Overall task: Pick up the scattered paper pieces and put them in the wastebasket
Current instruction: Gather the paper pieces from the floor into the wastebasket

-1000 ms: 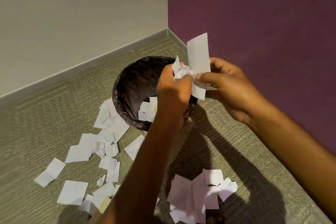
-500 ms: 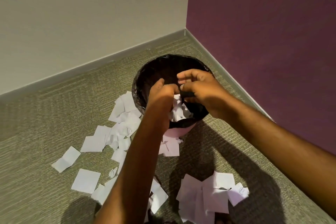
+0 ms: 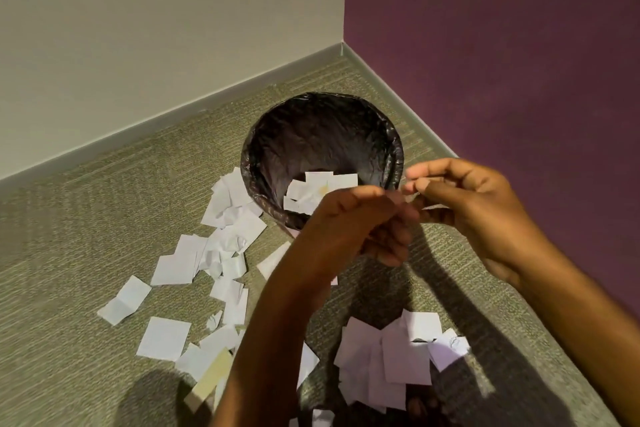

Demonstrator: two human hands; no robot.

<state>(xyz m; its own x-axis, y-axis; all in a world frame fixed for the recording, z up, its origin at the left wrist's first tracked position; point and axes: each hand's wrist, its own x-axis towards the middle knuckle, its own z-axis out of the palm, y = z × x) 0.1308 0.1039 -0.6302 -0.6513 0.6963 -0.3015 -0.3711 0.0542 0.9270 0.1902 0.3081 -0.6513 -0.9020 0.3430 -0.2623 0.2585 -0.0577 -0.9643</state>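
The round wastebasket (image 3: 396, 146) with a black liner stands on the carpet near the room's corner. Several white paper pieces (image 3: 323, 188) lie inside it. My left hand (image 3: 360, 225) hovers over the near rim, its fingers loosely curled and holding nothing. My right hand (image 3: 465, 204) is beside it to the right, thumb and fingers pressed together, touching the left fingertips. No paper clearly shows in it. Scattered paper pieces (image 3: 228, 218) lie on the carpet left of the basket. Another pile (image 3: 391, 357) lies in front, below my arms.
A grey wall runs along the back left and a purple wall (image 3: 502, 62) along the right, meeting just behind the basket. A beige slip (image 3: 212, 381) lies among the white pieces at the lower left. Olive carpet covers the floor.
One second ago both hands held crumpled paper above the basket. They went down into it, and now they are back up at the near rim without the paper.
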